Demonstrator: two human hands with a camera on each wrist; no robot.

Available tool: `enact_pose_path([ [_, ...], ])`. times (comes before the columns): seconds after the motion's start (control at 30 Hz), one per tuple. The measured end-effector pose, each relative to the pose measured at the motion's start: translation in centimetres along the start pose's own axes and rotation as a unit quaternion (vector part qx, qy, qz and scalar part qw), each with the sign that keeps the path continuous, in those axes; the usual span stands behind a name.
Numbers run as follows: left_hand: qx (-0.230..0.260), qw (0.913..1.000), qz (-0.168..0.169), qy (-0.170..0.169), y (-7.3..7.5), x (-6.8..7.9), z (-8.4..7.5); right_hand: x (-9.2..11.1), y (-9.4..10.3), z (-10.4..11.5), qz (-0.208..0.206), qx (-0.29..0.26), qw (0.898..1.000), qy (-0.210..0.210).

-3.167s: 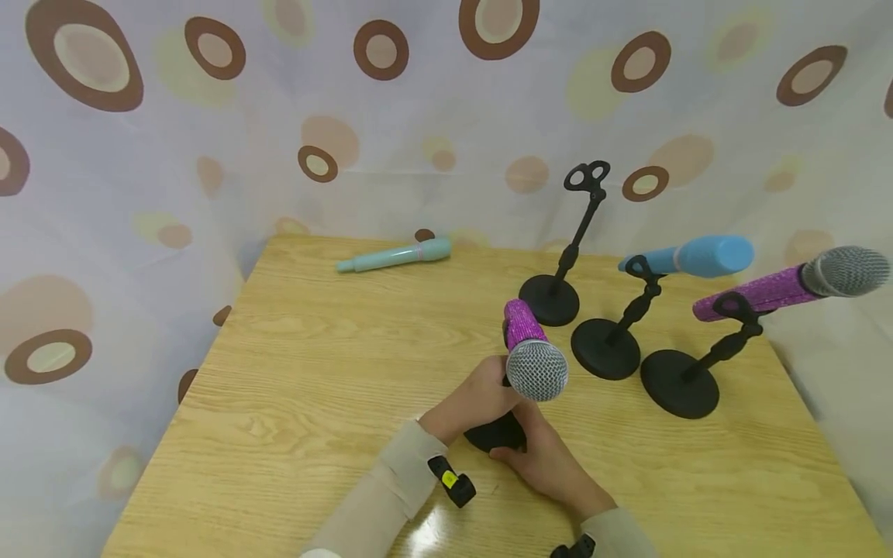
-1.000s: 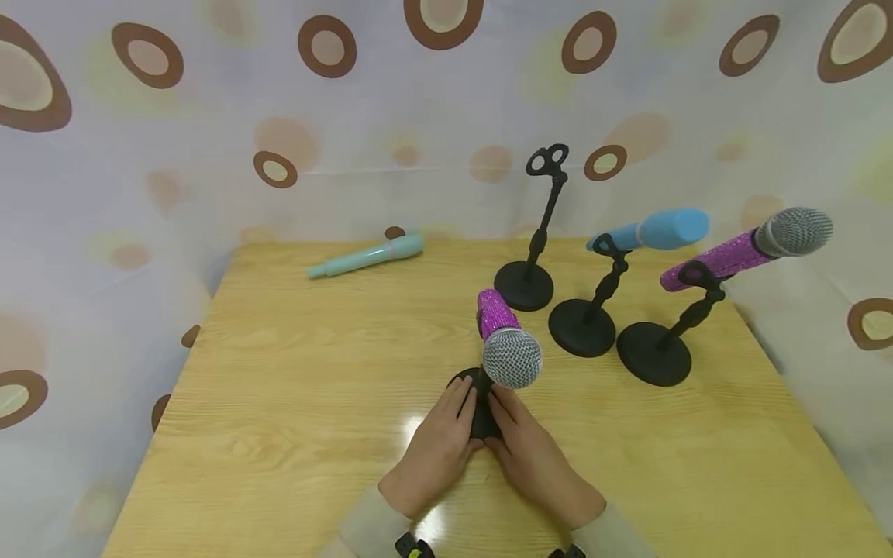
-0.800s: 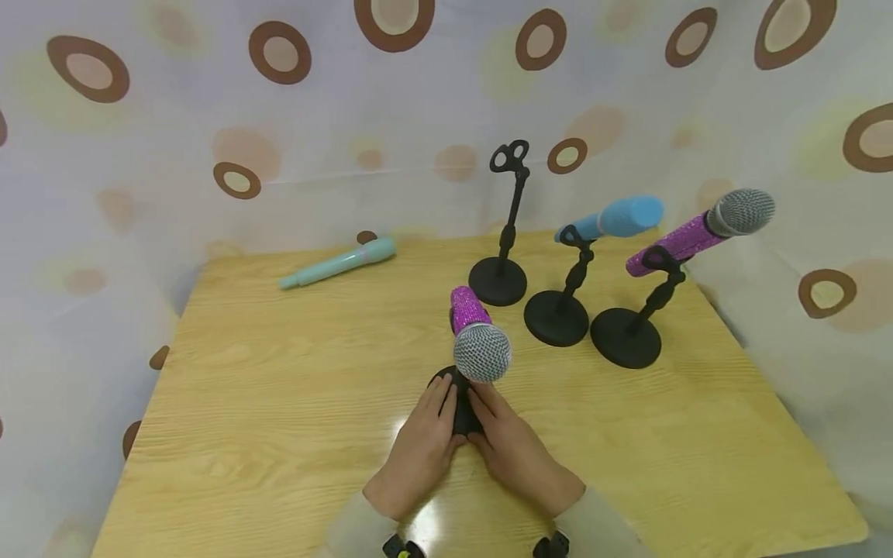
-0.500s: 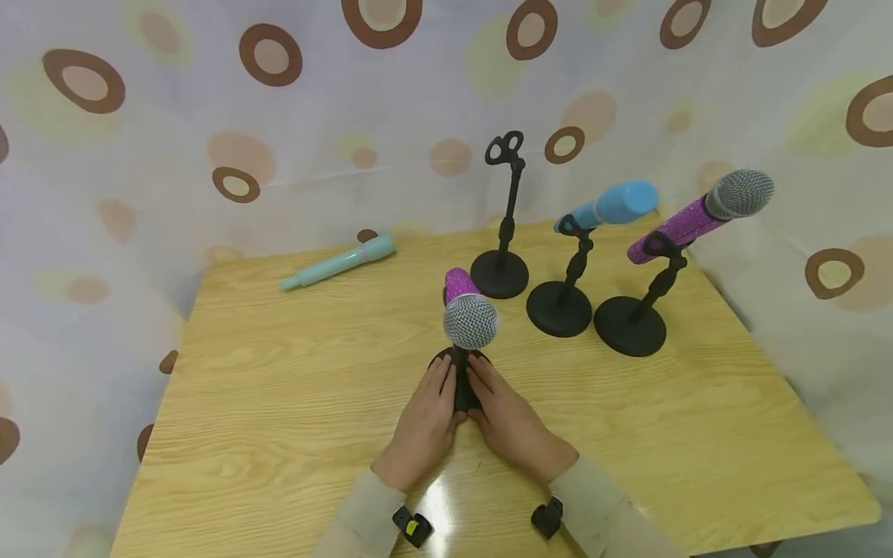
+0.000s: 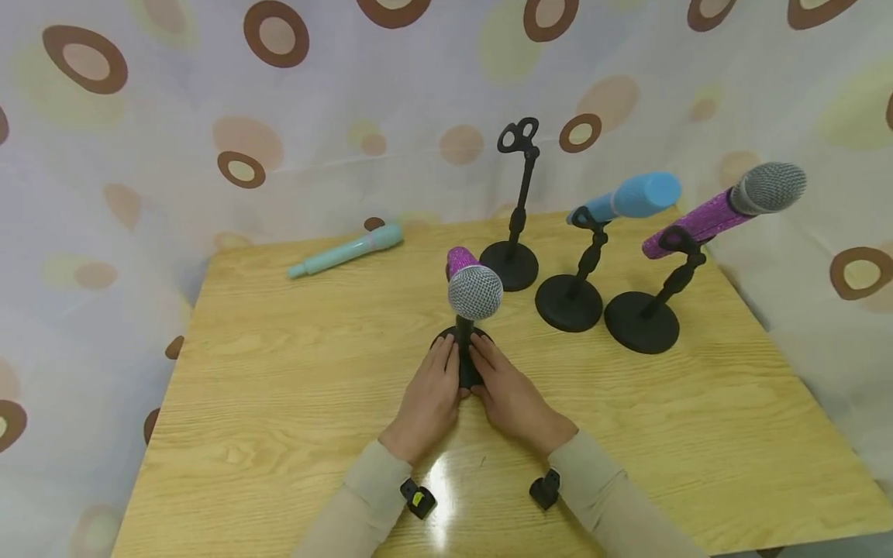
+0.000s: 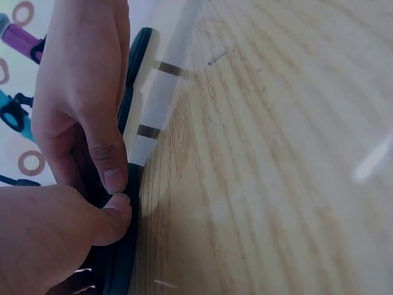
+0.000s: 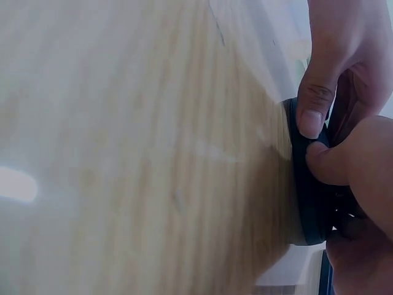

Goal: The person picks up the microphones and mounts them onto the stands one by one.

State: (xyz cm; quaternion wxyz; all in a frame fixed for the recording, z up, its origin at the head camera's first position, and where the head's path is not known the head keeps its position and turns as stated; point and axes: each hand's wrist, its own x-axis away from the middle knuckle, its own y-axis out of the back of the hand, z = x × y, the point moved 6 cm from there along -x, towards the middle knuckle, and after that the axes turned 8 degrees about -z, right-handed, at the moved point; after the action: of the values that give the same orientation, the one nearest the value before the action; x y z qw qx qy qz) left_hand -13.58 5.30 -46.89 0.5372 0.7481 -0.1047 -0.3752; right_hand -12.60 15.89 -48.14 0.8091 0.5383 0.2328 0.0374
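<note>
In the head view, a purple glittery microphone (image 5: 474, 293) with a silver mesh head sits in a black desktop microphone stand (image 5: 470, 375) at mid-table. My left hand (image 5: 427, 395) holds the left side of the round base, and my right hand (image 5: 515, 397) holds its right side. Fingers lie forward over the base on both sides of the pole. In the left wrist view, the left thumb (image 6: 113, 218) and right thumb (image 6: 109, 161) meet at the base's near rim. The right wrist view shows the base (image 7: 302, 190) low against the wood, fingers partly hidden behind it.
Farther back stands a stand with a bare clip (image 5: 509, 266). Right of it are a stand (image 5: 569, 303) bearing a blue microphone (image 5: 645, 195) and another (image 5: 642, 322) bearing a purple microphone (image 5: 701, 220). A mint-green microphone (image 5: 345, 252) lies at the table's back left. A patterned curtain (image 5: 335, 93) hangs behind.
My left hand has moved from the stand's upper part down to its base, beside my right hand. Over the last second the stand has slid away from me, nearer the back stands. The view has shifted.
</note>
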Motion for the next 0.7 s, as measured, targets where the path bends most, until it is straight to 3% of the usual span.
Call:
enact_pose_path([
  [0.13,-0.025,0.9992,0.031,0.005,-1.1,-0.9,0.0,-0.2,0.0,-0.8,0.006,-0.006,1.000,-0.006],
  [0.3,-0.061,0.9971,0.042,-0.018,-2.3,-2.3,-0.6,-0.1,0.4,-2.2,0.018,0.001,1.000,-0.021],
  [0.57,-0.076,0.9940,0.077,-0.016,-3.7,-4.6,-1.2,-0.4,1.4,-4.4,0.023,-0.003,0.999,-0.034],
  [0.7,-0.087,0.9929,0.073,-0.035,-4.1,-5.4,-1.8,-0.2,1.7,-5.4,0.018,-0.001,0.999,-0.036],
])
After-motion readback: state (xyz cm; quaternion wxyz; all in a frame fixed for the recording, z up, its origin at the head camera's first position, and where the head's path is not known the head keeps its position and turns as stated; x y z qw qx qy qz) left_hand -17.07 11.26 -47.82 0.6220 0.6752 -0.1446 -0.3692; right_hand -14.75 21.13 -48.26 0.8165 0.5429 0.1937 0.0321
